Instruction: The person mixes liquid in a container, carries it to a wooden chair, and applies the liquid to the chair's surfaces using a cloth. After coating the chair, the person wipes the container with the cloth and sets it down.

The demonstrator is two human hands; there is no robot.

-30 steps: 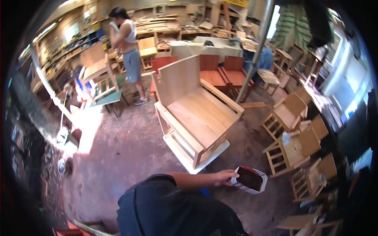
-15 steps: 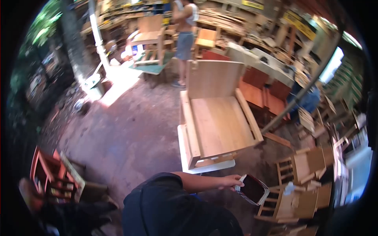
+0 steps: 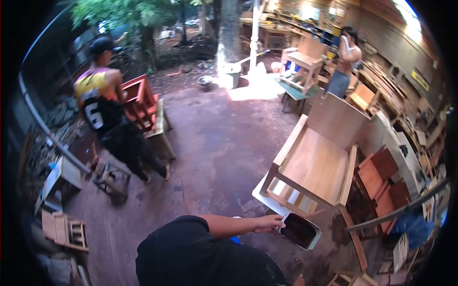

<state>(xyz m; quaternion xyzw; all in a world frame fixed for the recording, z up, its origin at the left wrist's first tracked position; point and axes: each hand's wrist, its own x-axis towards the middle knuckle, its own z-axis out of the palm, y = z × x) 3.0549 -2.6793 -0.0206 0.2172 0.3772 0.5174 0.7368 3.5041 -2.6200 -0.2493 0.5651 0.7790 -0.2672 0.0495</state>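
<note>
My left hand (image 3: 271,223) reaches across in front of my dark shirt. Its fingers are closed on the edge of a small open rectangular container (image 3: 314,239), which has a pale rim and holds something dark brown, perhaps a liquid. Just beyond the container stands a wide, pale wooden chair (image 3: 315,167) with a tall back, raised on a white-topped support (image 3: 268,200). My right hand does not show clearly. A bit of skin at the bottom edge is too small to identify.
A person (image 3: 107,95) in a yellow and black jersey stands at left beside reddish furniture (image 3: 140,102). Another person (image 3: 343,66) stands at the back near a wooden chair (image 3: 305,59). Reddish panels (image 3: 377,176) and a slanting pole (image 3: 396,209) are at right; a small stool (image 3: 112,178) is at left.
My view has swung left, bringing the person in the jersey into sight. The wooden chair now appears farther right. My left hand still holds the container.
</note>
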